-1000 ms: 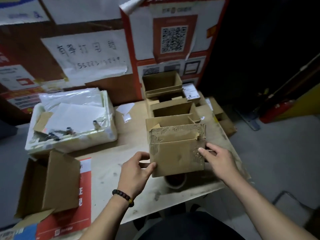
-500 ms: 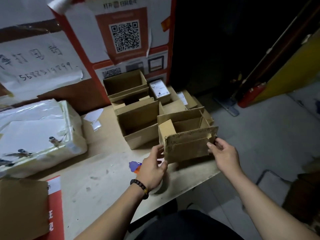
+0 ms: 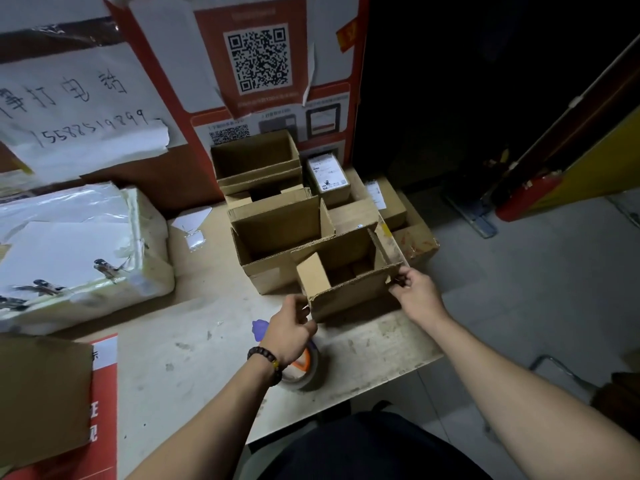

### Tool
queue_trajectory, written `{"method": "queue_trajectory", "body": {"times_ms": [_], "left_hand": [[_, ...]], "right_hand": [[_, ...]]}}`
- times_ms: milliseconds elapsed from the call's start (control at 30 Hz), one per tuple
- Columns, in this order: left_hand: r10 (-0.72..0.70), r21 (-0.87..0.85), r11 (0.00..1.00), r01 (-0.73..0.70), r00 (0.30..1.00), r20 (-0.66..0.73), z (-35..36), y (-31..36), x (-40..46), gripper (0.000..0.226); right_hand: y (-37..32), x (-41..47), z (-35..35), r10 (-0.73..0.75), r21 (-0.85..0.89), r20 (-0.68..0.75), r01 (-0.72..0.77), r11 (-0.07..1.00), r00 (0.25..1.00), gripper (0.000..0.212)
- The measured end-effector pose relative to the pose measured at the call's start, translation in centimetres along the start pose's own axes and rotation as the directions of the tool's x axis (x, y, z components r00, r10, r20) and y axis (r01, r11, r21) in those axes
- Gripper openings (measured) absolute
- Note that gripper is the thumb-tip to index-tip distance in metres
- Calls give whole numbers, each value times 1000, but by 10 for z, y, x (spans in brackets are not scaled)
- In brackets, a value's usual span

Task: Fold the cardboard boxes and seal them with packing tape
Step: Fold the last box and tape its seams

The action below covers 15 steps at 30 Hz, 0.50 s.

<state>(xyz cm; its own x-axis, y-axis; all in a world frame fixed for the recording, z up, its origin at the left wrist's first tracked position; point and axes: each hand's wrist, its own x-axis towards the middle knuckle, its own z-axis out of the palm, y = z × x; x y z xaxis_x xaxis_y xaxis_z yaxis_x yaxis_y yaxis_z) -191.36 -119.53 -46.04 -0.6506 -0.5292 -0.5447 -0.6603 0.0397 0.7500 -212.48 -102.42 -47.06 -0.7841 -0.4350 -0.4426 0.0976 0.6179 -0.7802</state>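
A small open cardboard box [image 3: 349, 292] stands upright on the table [image 3: 194, 344], its top flaps up. My left hand [image 3: 289, 329] grips its near left corner. My right hand [image 3: 414, 292] pinches its near right corner at the front flap. A roll of packing tape [image 3: 306, 370] lies on the table under my left wrist, partly hidden. A purple object [image 3: 259, 329] peeks out left of my left hand. Behind the held box stands a row of other open cardboard boxes [image 3: 277, 230].
A white foam box [image 3: 79, 251] covered with plastic sits at the left. A folded cardboard box [image 3: 38, 393] lies at the near left on a red sheet. Labelled parcels [image 3: 327, 176] sit at the back right. The table's right edge drops to the floor; a fire extinguisher [image 3: 526, 197] lies there.
The box went from held up with its side facing me to standing upright on the table to the right of the row. Both hands stayed on its corners. The view turned right.
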Motion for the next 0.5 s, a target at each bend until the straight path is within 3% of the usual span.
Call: {"method": "queue_trajectory", "body": {"times_ms": [433, 500], "left_hand": [[8, -32, 999, -10, 999, -47, 0, -4, 0, 53], [16, -34, 999, -17, 999, -46, -3, -6, -2, 54]], "right_hand": [[11, -9, 4, 39, 128, 24, -42, 991, 999, 35], [17, -16, 8, 50, 142, 16, -52, 989, 999, 46]]}}
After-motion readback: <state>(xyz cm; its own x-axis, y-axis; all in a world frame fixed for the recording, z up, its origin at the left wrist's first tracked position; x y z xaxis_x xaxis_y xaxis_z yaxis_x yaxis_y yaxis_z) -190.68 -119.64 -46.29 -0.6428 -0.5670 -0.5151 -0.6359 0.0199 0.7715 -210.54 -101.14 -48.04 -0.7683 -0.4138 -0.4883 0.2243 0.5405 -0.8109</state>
